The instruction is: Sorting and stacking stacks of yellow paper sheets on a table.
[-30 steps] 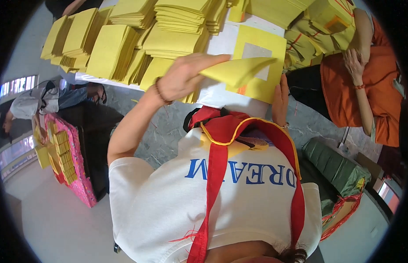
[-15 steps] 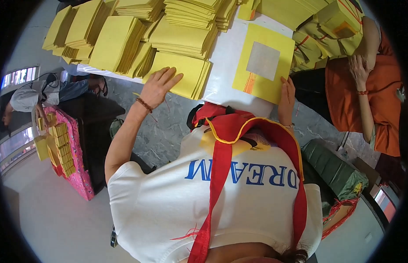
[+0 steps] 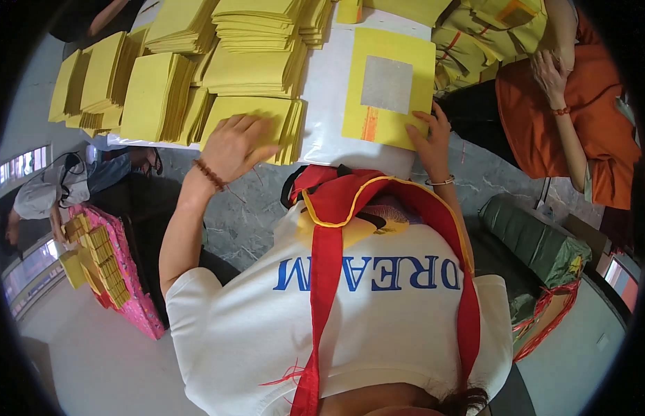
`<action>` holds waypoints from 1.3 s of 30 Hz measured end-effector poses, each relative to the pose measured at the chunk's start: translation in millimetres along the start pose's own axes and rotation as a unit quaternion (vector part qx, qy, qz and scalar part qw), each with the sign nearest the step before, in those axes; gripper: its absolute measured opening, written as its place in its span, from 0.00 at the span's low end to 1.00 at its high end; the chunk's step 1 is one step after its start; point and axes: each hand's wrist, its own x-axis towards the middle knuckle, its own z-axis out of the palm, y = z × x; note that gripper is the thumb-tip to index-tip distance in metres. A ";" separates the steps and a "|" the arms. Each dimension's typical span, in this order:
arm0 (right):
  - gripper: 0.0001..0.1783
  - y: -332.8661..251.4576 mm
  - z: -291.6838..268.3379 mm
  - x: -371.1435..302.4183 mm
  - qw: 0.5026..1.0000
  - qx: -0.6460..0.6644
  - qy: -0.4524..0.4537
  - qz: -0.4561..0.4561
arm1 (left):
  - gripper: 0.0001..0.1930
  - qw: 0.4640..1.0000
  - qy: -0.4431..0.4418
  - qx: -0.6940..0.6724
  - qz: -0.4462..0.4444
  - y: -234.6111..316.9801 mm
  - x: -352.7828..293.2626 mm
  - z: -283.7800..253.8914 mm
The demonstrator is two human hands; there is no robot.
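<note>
My left hand (image 3: 238,144) lies with fingers outstretched, thumb apart, on the top of the nearest stack of folded yellow paper (image 3: 286,142); its fingertips are slightly blurred. A yellow paper sheet (image 3: 397,132) with a silver-grey square (image 3: 387,84) and an orange streak below it lies flat on the white table covering (image 3: 324,104). At the sheet's lower right edge is my right hand (image 3: 431,137), its thumb and forefinger apart and touching the paper. No grip on the sheet shows there.
More stacks of folded yellow paper (image 3: 156,97) cover the table's left side. Tied yellow bundles (image 3: 468,45) stand at the right, beside a person in an orange apron (image 3: 537,125). Another person (image 3: 45,194) works at a pink-covered table (image 3: 132,277). Green wrapped packages (image 3: 537,239) sit at lower right.
The view has shifted, so the table appears farther left. My right hand has moved from the sheet's side edge onto its lower right corner. My left hand stays on the nearest stack.
</note>
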 end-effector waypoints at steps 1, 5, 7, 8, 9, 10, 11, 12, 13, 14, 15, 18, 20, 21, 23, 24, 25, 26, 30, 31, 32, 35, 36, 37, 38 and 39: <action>0.18 -0.1 1.9 -0.9 1.000 -0.002 0.002 0.001 | 0.21 0.999 0.021 -0.038 -0.006 11.7 13.4 -0.6; 0.16 5.2 9.1 -3.1 0.993 0.112 0.005 0.041 | 0.17 0.983 0.077 -0.103 0.130 54.0 77.1 48.8; 0.16 7.9 9.8 -1.9 0.988 0.148 0.003 0.050 | 0.18 0.983 0.073 -0.091 0.144 63.4 96.2 76.7; 0.16 7.3 10.5 -1.3 0.983 0.174 0.003 0.061 | 0.19 0.984 0.063 -0.056 0.156 65.3 102.2 86.0; 0.17 5.6 11.4 -1.7 0.977 0.199 0.004 0.075 | 0.19 0.984 0.050 -0.021 0.168 66.4 106.5 89.2; 0.17 4.0 11.3 -1.5 0.977 0.199 0.006 0.077 | 0.16 0.979 0.079 -0.022 0.186 64.5 108.4 91.1; 0.16 2.5 10.5 -0.6 0.968 0.232 0.000 0.092 | 0.16 0.979 0.077 -0.022 0.188 60.9 110.1 92.3; 0.15 1.0 10.0 -0.3 0.958 0.265 -0.005 0.107 | 0.14 0.977 0.057 -0.063 0.194 58.4 111.5 88.1; 0.15 1.4 9.8 -0.8 0.958 0.266 -0.004 0.110 | 0.12 0.974 0.038 -0.104 0.198 57.4 112.5 84.8; 0.13 2.3 9.7 -1.4 0.954 0.275 0.003 0.120 | 0.08 0.970 0.024 -0.140 0.196 56.1 114.4 80.9; 0.11 3.0 9.6 -0.5 0.951 0.283 0.009 0.127 | 0.08 0.971 0.024 -0.139 0.195 53.7 116.7 81.9; 0.12 18.0 14.2 5.7 0.943 0.300 0.007 0.145 | 0.08 0.955 -0.013 -0.238 0.177 45.5 127.1 82.9; 0.15 14.4 9.5 7.0 0.926 0.335 0.000 0.173 | 0.08 0.956 -0.023 -0.237 0.169 43.6 129.1 79.9; 0.18 9.7 7.3 8.3 0.907 0.369 -0.008 0.201 | 0.09 0.958 -0.033 -0.236 0.159 42.1 129.6 79.2; 0.19 9.8 9.2 8.4 0.894 0.390 -0.010 0.220 | 0.09 0.961 -0.049 -0.228 0.146 38.6 131.1 79.4; 0.21 10.7 10.0 8.4 0.880 0.411 -0.012 0.239 | 0.10 0.964 -0.066 -0.220 0.133 38.5 131.8 78.5; 0.21 11.9 10.7 8.0 0.880 0.411 -0.012 0.239 | 0.10 0.964 -0.065 -0.220 0.133 39.0 132.4 77.8; 0.21 13.3 11.3 7.5 0.887 0.401 -0.010 0.227 | 0.10 0.964 -0.072 -0.227 0.120 39.6 133.4 76.9; 0.23 14.2 11.0 7.2 0.892 0.396 -0.013 0.219 | 0.09 0.959 -0.077 -0.254 0.103 40.7 134.6 71.2; 0.23 14.1 11.0 7.1 0.892 0.396 -0.014 0.218 | 0.09 0.959 -0.076 -0.254 0.103 41.2 134.6 69.8; 0.23 14.0 11.3 7.2 0.900 0.381 -0.010 0.213 | 0.09 0.958 -0.082 -0.257 0.092 41.6 134.6 68.4; 0.24 20.2 13.5 7.0 0.913 0.355 -0.004 0.199 | 0.09 0.956 -0.097 -0.267 0.073 40.6 136.5 67.6; 0.25 20.2 13.6 7.0 0.919 0.345 -0.003 0.192 | 0.10 0.954 -0.105 -0.274 0.064 39.7 137.2 68.2; 0.25 20.4 13.4 6.8 0.919 0.345 -0.004 0.191 | 0.10 0.954 -0.104 -0.275 0.064 38.8 138.2 69.2; 0.25 20.5 13.2 6.5 0.919 0.344 -0.006 0.195 | 0.10 0.951 -0.104 -0.282 0.068 37.7 139.3 70.8; 0.26 17.5 12.2 7.5 0.918 0.343 -0.008 0.198 | 0.11 0.949 -0.103 -0.289 0.073 36.4 140.6 72.3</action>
